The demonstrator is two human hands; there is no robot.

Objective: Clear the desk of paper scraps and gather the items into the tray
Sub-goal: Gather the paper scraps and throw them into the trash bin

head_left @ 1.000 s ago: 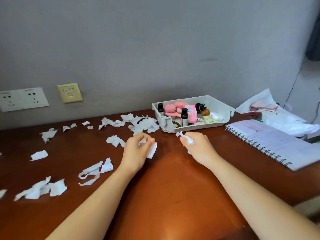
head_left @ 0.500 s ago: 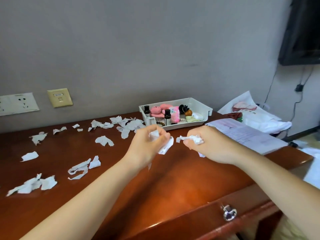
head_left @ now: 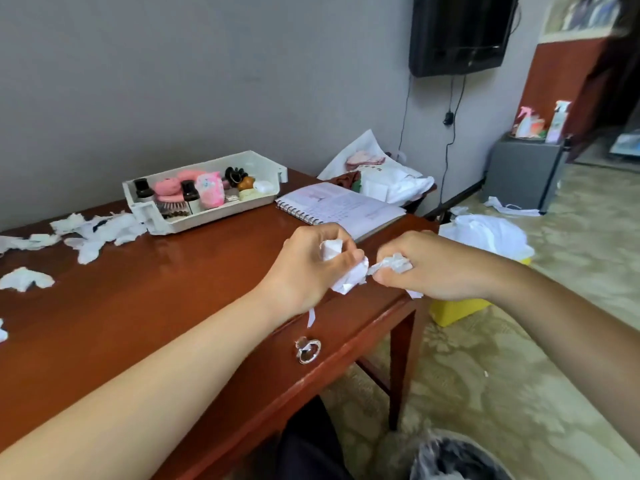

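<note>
Hands: left hand (head_left: pixel 304 268) and right hand (head_left: pixel 436 268) are close together above the front right corner of the desk (head_left: pixel 173 289).
Left grip: fingers curl round a white wad (head_left: pixel 349 278) of crumpled paper, and a thin strip dangles below the palm.
Right grip: fingers are closed round a second wad (head_left: pixel 393 263), with a bit poking out under the fist; the two wads almost touch.
Loose scraps (head_left: pixel 100 230): torn white pieces lie scattered on the desk's left part, the nearest just beside the tray.
Tray (head_left: pixel 221 216): white, at the back of the desk by the wall, holding small bottles, pink items and other bits (too small to name).
Notebook (head_left: pixel 343 206): spiral-bound, open, right of the tray.
Yellow bin (head_left: pixel 453 310): on the floor past the desk's right end, white-lined.
</note>
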